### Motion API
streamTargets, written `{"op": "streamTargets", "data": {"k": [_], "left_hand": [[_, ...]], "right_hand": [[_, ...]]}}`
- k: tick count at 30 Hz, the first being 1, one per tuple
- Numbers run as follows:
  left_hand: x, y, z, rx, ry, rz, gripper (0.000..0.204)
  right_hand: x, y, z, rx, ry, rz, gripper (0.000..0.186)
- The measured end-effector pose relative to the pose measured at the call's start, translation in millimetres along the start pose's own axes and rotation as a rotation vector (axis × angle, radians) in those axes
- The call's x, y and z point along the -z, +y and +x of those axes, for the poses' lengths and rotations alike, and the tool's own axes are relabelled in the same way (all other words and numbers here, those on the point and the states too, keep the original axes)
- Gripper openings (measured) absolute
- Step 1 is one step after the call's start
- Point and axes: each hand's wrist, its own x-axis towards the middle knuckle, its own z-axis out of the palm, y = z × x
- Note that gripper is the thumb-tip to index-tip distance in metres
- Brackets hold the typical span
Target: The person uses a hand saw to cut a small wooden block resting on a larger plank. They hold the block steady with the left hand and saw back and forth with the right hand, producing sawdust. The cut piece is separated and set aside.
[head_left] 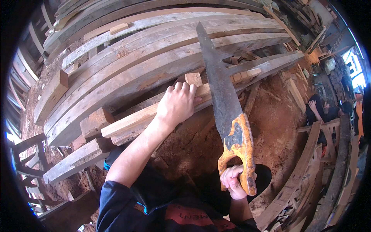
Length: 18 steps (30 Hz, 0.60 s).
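My right hand [233, 181] is wrapped round the worn orange-yellow handle of a handsaw [217, 73]. The saw's long grey blade points up and away, with its toothed edge on the left. It crosses over a pale wooden strip [135, 118]; whether the teeth touch the wood I cannot tell. Left of the blade, my left hand [178, 99] grips that strip from above, fingers curled over its far edge. The strip lies slantwise along a larger beam. A small wooden block [193, 79] sits just beyond my left fingers.
Several long, thick timbers [154, 65] lie side by side beyond my hands. Short block ends [96, 121] and a beam end [77, 160] stick out at the left. Reddish sawdust covers the ground [270, 112]. At the right, another person [324, 110] is near a curved timber frame [305, 162].
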Motion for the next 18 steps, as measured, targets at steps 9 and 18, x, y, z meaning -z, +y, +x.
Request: {"op": "streamTargets", "data": {"k": [9,18], "left_hand": [[2,1,2,0.012,-0.051,0.006,0.035],[3,0,1,-0.006,-0.014,-0.007,0.035]], "right_hand": [[-5,-3,0,-0.007,0.008,-0.268,0.018],[-12,-5,3,-0.068,0.049,-0.378,0.023]]}}
